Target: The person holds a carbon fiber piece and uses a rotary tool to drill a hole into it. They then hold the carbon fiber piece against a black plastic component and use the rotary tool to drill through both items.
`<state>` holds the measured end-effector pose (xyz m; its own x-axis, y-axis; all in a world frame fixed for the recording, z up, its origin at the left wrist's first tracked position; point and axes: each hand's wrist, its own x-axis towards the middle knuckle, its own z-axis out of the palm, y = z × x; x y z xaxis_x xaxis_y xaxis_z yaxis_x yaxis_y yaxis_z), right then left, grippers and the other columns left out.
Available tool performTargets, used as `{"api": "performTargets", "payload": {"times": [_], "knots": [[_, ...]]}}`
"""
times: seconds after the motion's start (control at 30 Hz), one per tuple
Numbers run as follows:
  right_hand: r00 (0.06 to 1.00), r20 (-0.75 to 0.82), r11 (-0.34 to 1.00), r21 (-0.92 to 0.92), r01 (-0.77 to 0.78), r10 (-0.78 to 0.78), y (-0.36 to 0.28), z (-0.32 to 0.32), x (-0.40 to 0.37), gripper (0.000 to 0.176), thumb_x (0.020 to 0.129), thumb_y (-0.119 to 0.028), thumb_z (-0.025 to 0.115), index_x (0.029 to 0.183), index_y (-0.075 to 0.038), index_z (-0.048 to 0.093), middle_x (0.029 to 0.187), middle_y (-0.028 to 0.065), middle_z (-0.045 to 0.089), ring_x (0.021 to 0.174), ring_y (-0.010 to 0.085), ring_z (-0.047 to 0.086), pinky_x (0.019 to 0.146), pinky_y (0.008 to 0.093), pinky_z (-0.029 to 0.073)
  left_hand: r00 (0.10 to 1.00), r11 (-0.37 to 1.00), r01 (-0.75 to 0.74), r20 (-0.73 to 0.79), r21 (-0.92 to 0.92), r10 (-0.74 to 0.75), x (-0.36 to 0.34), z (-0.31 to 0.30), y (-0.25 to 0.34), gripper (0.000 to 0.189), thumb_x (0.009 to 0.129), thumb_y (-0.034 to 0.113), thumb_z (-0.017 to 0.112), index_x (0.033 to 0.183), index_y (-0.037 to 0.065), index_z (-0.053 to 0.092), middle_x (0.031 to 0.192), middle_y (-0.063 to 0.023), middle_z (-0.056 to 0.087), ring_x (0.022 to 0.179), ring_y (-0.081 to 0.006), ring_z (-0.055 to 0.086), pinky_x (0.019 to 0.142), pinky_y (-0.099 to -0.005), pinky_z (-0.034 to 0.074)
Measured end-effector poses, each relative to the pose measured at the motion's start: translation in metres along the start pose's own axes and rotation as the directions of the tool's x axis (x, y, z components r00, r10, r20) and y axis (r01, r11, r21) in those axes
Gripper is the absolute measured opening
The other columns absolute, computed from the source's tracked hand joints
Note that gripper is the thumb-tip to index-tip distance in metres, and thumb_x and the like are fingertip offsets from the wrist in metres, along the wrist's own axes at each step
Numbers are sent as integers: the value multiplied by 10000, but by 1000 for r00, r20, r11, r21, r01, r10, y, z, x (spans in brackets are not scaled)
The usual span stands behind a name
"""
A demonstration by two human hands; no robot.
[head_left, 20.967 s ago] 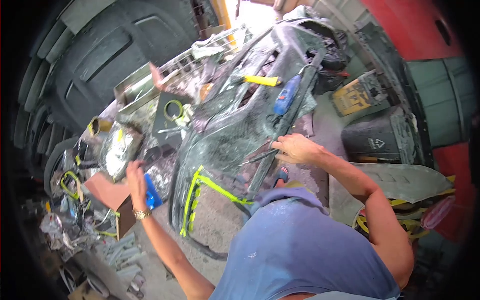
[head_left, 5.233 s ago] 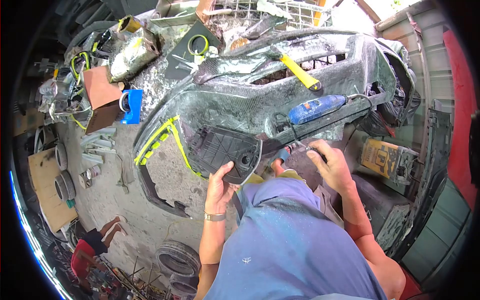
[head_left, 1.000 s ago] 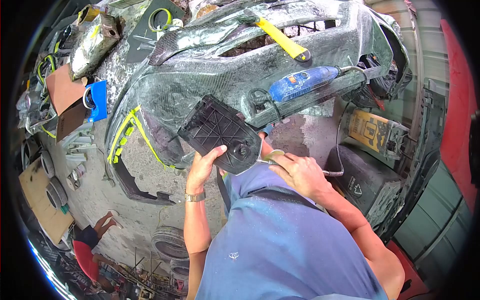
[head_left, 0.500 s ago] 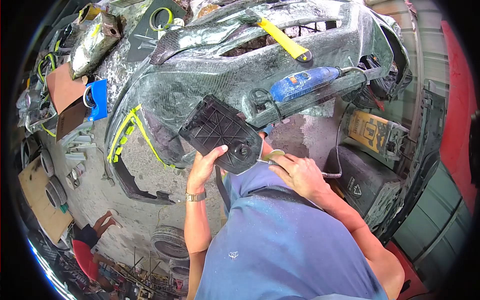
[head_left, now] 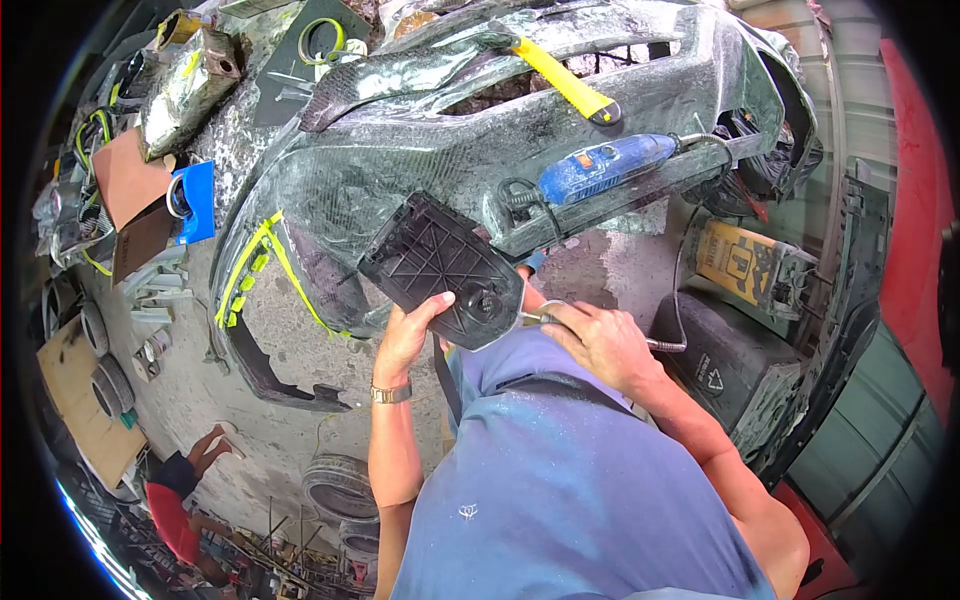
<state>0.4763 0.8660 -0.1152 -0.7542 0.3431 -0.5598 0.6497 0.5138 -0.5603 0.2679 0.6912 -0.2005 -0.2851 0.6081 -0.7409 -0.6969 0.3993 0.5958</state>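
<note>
A bumper shell (head_left: 400, 165) serves as the carrying surface. A yellow-handled hammer (head_left: 565, 78) is laid across the bumper's upper edge. A blue rotary tool (head_left: 605, 165) is laid on the bumper's lower ledge. Below the bumper, a concrete floor (head_left: 280, 400) is seen, on which a tyre (head_left: 340, 490) is laid flat.

"Where is the panel (head_left: 440, 265)?"

"It is in front of the bumper (head_left: 400, 165), low down. The left hand (head_left: 408, 335) holds its near edge from below."

"And the right hand (head_left: 600, 345)?"

"It is just right of the panel. It holds a tool (head_left: 535, 317) at the panel's near right corner."

"What lies on the bumper?"

"A hammer (head_left: 565, 80) lies on top, at the back. A drill (head_left: 605, 167) lies nearer, on a ledge, up and right of the panel."

"What is on the right?"

"A box (head_left: 745, 265) is right of the bumper. A bin (head_left: 715, 365) is in front of the box, beside the right hand."

"And left?"

"Cardboard (head_left: 125, 175) lies left of the bumper. A tyre (head_left: 340, 487) lies on the floor, left of the left arm."
</note>
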Motion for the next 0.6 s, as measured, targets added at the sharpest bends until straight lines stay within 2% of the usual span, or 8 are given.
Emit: {"api": "performTargets", "payload": {"times": [0.1,0.17,0.3,0.4,0.5,0.53,0.57,0.6], "knots": [[996,-84,1000,-12,-25,24,8,-4,9,287,932,-290,620,1119,-73,642,984,168,689,849,391,662,722,459,542,1000,999,17,11,-31,-17,1,0,1,172,872,126,672,953,-18,625,714,-79,653,494,-169,614,384,-277,469],[965,-264,992,116,40,-8,17,-9,12,263,919,-237,644,1106,-53,645,978,177,689,858,405,652,724,446,530,1000,998,26,17,-52,-25,-1,-1,3,177,869,125,675,955,-21,625,718,-81,654,495,-174,616,384,-283,472],[898,-440,949,288,133,8,22,-31,7,228,938,-173,624,1113,-27,636,942,197,682,835,361,676,704,392,520,990,959,141,31,-247,-138,-20,4,12,168,860,151,677,883,-15,671,719,-101,679,499,-192,635,375,-294,456],[878,-474,908,395,139,72,18,-47,-4,191,957,-122,609,1108,-6,629,876,165,682,790,255,682,702,337,505,987,935,102,-79,-340,-137,-32,20,16,181,874,183,654,880,4,685,712,-88,683,472,-187,619,361,-299,444],[862,-505,876,436,206,49,15,-55,-17,192,965,-133,611,1109,-7,624,830,145,668,756,202,681,688,321,502,995,839,64,-34,-541,-98,-43,36,22,176,875,133,633,944,-19,688,862,-133,722,678,-221,711,558,-319,587],[860,-509,881,420,218,30,15,-54,-19,191,966,-132,610,1106,-3,622,820,140,664,744,191,679,682,316,501,992,813,81,125,-577,-11,-40,25,14,199,876,117,624,988,-37,681,965,-164,721,813,-252,725,722,-358,613],[859,-512,886,403,228,11,16,-53,-22,189,967,-131,610,1102,1,621,810,135,660,733,180,676,677,311,499,924,760,235,381,-606,18,-35,12,11,214,875,124,627,1002,-41,679,977,-176,717,829,-264,723,745,-362,611],[857,-515,891,389,234,0,20,-49,-23,198,961,-143,621,1095,2,619,813,154,662,729,233,677,667,333,497,930,789,189,364,-584,47,-46,27,22,219,877,128,627,1002,-44,680,966,-179,718,817,-262,725,710,-343,612]]}}
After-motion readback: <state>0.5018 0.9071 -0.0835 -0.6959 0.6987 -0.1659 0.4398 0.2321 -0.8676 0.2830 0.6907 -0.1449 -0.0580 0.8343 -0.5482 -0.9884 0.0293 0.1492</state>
